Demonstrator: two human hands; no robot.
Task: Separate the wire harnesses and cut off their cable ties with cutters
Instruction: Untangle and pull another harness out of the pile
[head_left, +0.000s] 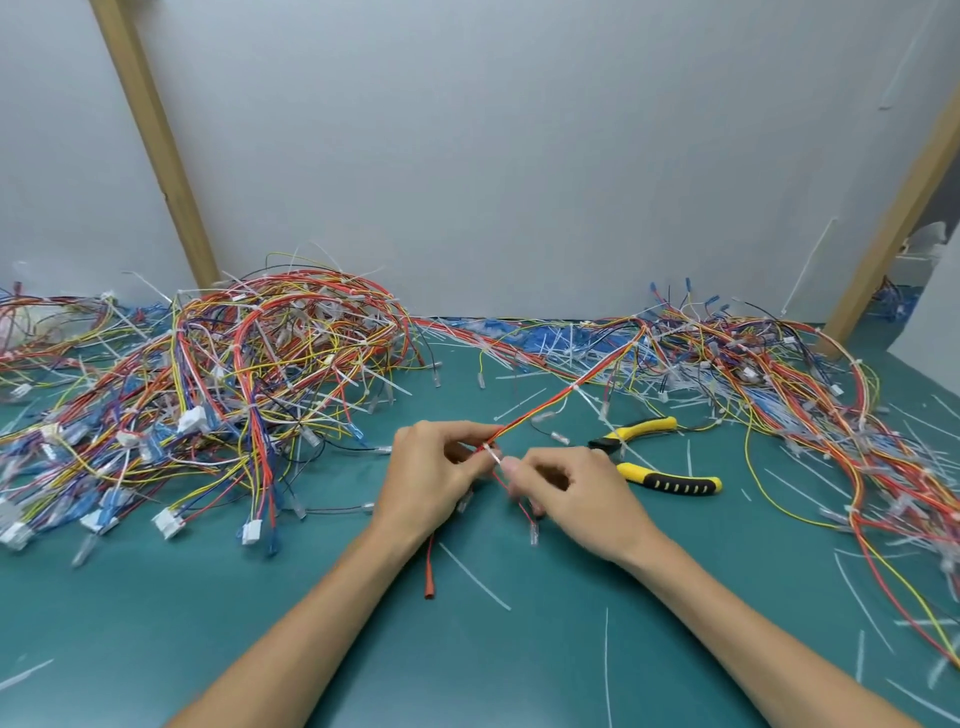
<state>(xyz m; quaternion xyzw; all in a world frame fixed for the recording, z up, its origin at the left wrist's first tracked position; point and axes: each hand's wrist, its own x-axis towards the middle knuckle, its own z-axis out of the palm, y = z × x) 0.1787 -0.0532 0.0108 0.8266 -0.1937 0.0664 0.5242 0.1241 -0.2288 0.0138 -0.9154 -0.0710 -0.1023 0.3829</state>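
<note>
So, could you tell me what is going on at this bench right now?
A person is working bare-handed on a thin red and orange wire harness over a green mat. The left hand pinches it at a white cable tie, and the right hand fingers the tie's tail. The yellow-handled cutters lie unused beside the right hand.

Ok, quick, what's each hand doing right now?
Left hand: closed, holding the wire harness.
Right hand: closed, pinching the cable tie on that harness.
</note>
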